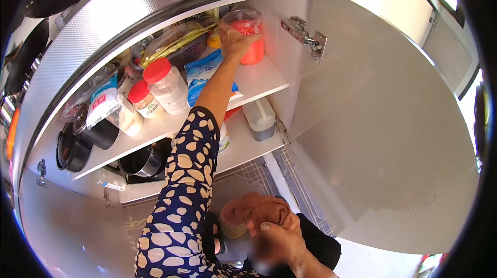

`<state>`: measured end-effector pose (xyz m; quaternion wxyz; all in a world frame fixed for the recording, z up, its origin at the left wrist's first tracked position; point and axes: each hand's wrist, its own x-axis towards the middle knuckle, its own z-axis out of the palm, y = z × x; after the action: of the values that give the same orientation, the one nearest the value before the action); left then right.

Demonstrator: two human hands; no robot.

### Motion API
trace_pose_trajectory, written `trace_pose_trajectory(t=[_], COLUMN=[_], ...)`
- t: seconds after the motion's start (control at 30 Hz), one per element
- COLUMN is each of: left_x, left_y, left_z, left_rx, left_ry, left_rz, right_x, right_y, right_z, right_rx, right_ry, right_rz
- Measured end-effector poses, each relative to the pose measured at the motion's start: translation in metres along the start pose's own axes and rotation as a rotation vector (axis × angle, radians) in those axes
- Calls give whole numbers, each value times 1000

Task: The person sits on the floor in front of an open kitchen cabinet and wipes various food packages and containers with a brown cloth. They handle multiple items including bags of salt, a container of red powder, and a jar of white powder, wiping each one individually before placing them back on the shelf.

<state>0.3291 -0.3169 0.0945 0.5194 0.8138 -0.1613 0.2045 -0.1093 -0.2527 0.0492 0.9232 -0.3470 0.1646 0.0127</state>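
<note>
Behind shelf edge (pixel 262 95), left hand (pixel 235 41) at red container (pixel 253 53), open door (pixel 383 123)

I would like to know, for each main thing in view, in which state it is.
Right door, open
Left door, open
Tall jar, red lid on
Short jar, red lid on
Pot, uncovered
Red tub, upright, left hand on it
Cloth, bunched in right hand
Blue packet, cannot tell if opened

The cloth (pixel 256 207) looks matt, the red tub (pixel 253 53) plastic.
</note>
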Motion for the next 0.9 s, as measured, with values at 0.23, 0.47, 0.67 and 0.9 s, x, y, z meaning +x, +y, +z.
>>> trace_pose_trajectory(t=[0.23, 0.47, 0.67, 0.9], left_x=[-6, -36, -83, -104], left_y=[2, 26, 39, 16], left_z=[13, 1, 2, 10], left_rx=[103, 107, -10, -271], left_ry=[107, 174, 134, 173], left_rz=[-54, -174, -139, 82], right_x=[-6, -16, -19, -26], right_y=[-5, -1, 3, -1], right_z=[-16, -16, -22, -19], right_rx=[91, 70, 55, 32], right_ry=[-108, -77, -66, -17], right_rz=[6, 29, 37, 12])
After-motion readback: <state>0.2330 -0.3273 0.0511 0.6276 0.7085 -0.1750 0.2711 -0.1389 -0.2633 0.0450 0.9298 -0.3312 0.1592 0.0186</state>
